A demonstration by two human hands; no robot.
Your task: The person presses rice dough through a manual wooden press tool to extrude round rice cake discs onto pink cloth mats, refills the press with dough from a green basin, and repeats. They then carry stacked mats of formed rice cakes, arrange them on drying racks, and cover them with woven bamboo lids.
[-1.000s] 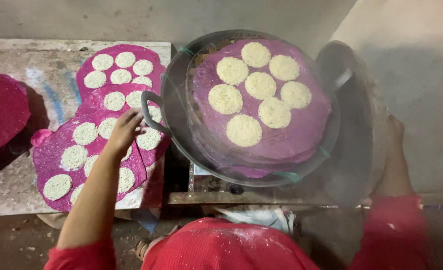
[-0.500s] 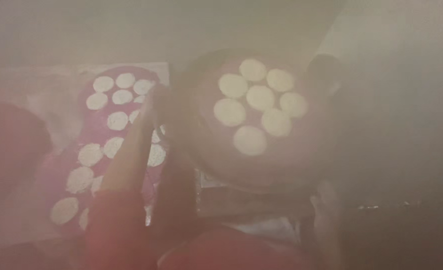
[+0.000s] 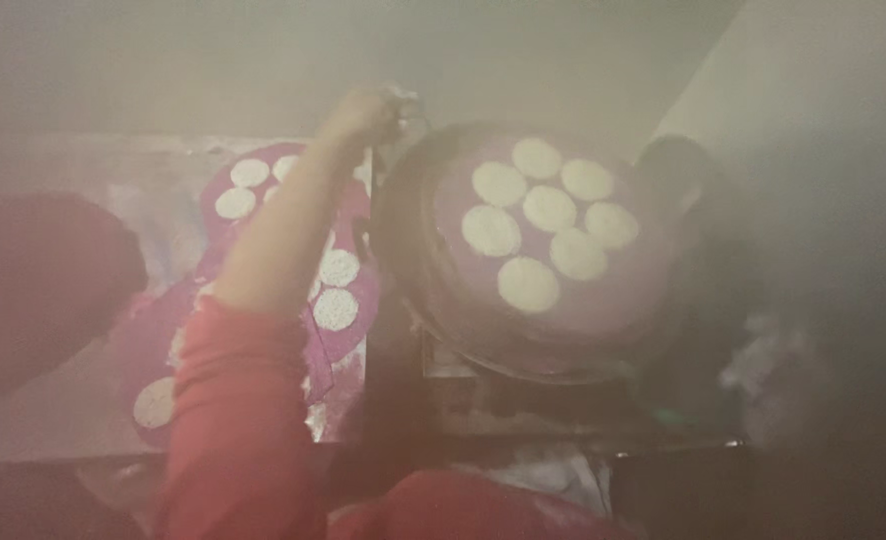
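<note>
left hand (image 3: 363,112) raised at the far left rim of the wide round dark metal pan (image 3: 413,270), fingers bunched together near a small pale bit at the rim; whether clamped on anything, cannot tell through the haze. left arm stretched forward from a red sleeve (image 3: 238,420), crossing above the cloth beside the pan. right hand out of sight.

inside the pan, a purple cloth lining (image 3: 623,300) carrying seven round white dough discs (image 3: 528,284), six in a ring-like cluster and one nearer, close together but mostly apart.

left of the pan, flat on a pale worn tabletop (image 3: 53,420), a magenta cloth sheet (image 3: 163,340) with more round white discs (image 3: 335,310) laid in rows, some hidden under the arm. further left, a big dark red rounded shape (image 3: 33,280), blurred beyond telling.

right of the pan, a dark rounded object (image 3: 678,165) just beyond the rim, unclear. below the pan, a dark stove edge (image 3: 523,400). thick steam veiling everything, softening every outline.
</note>
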